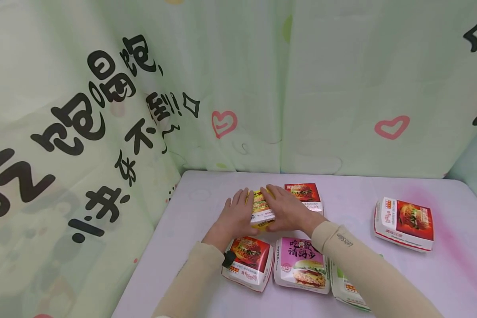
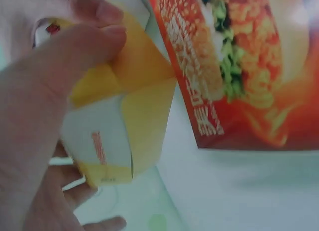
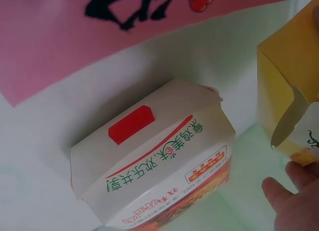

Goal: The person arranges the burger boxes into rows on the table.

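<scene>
A small yellow burger box (image 1: 261, 205) sits between both hands near the middle of the table. From its left side my left hand (image 1: 232, 218) grips it; in the left wrist view the thumb (image 2: 84, 49) lies on the yellow near face (image 2: 149, 121) and fingers reach along the far side. My right hand (image 1: 292, 210) grips the opposite side, with fingertips (image 3: 294, 191) beside the box's lower edge in the right wrist view. Just right of the hands stands a red-and-white burger box (image 1: 304, 193), partly covered by the right hand.
Nearer me stand a red burger box (image 1: 248, 260), a pink one (image 1: 302, 265) and a green-white one (image 1: 343, 289) partly hidden by my right forearm. Another red box (image 1: 405, 225) lies far right. A printed curtain (image 1: 322, 88) hangs behind the table (image 1: 353, 190).
</scene>
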